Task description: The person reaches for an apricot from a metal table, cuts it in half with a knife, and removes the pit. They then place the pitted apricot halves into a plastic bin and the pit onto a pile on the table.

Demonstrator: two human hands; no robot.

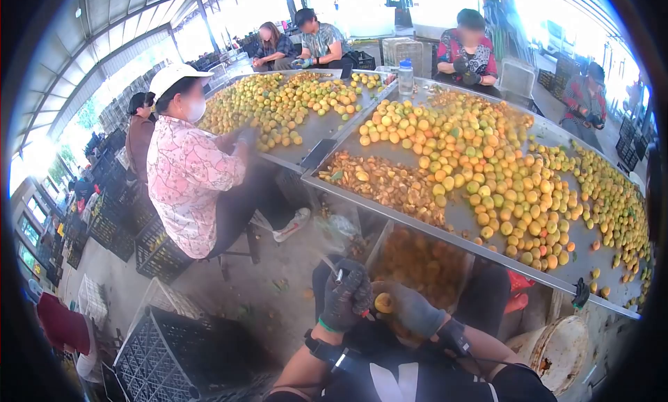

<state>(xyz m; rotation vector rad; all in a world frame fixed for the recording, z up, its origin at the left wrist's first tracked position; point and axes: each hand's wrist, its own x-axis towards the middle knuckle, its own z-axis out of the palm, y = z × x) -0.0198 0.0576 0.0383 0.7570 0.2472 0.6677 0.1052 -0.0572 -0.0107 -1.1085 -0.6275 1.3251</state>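
My left hand [346,295], in a dark glove, grips a small knife [331,266] with its blade pointing up and left. My right hand [410,309], also gloved, holds a yellow-orange apricot [383,302] close against the left hand. Both hands hover over my lap, below the edge of a long metal table [456,218]. A heap of whole apricots [487,172] covers that table, and a patch of split apricot halves [379,181] lies at its near left end.
A crate of cut fruit [417,263] sits under the table in front of me. A person in a pink floral shirt [184,176] sits at the left by a second fruit table [278,103]. Black crates [170,346] and a white bucket [557,350] flank me.
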